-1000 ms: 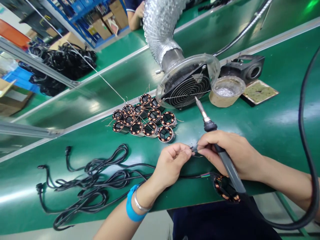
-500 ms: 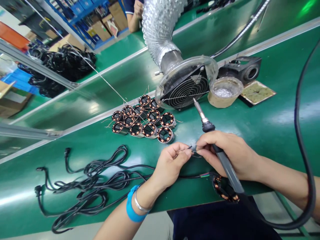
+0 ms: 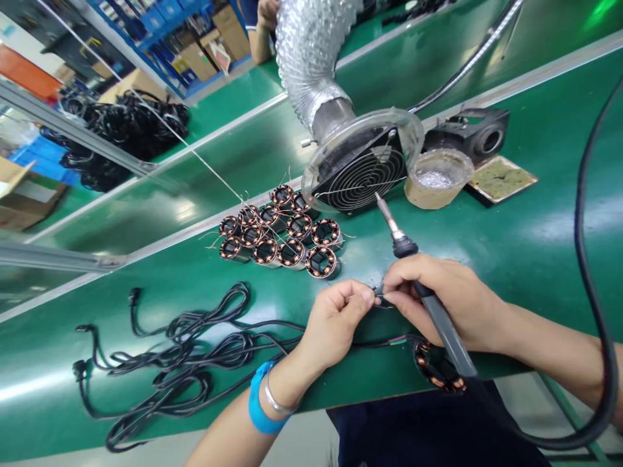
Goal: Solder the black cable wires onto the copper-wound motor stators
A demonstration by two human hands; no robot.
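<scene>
My left hand (image 3: 341, 318) is closed in a pinch on a thin wire (image 3: 378, 295) at the middle of the bench. Close beside it, the fingertips of my right hand (image 3: 438, 298) pinch near the same wire. That hand also holds a soldering iron (image 3: 445, 331), its tip pointing up and away toward the fan. Below the right hand a copper-wound stator (image 3: 433, 368) lies at the bench edge, partly hidden by the iron. A black cable (image 3: 372, 343) with coloured leads runs to it from under my left wrist.
Several stators (image 3: 291, 253) stand grouped before a fume extractor fan (image 3: 365, 178) with a foil duct (image 3: 311, 58). Coiled power cords (image 3: 185, 350) lie left. A round tub (image 3: 435, 181) and a stained square pad (image 3: 503, 179) sit right. Across the bench is another person's arm (image 3: 261, 42).
My left fingertips have shifted slightly right, closer to the right ones. The soldering iron stays almost still, and the view has moved a little.
</scene>
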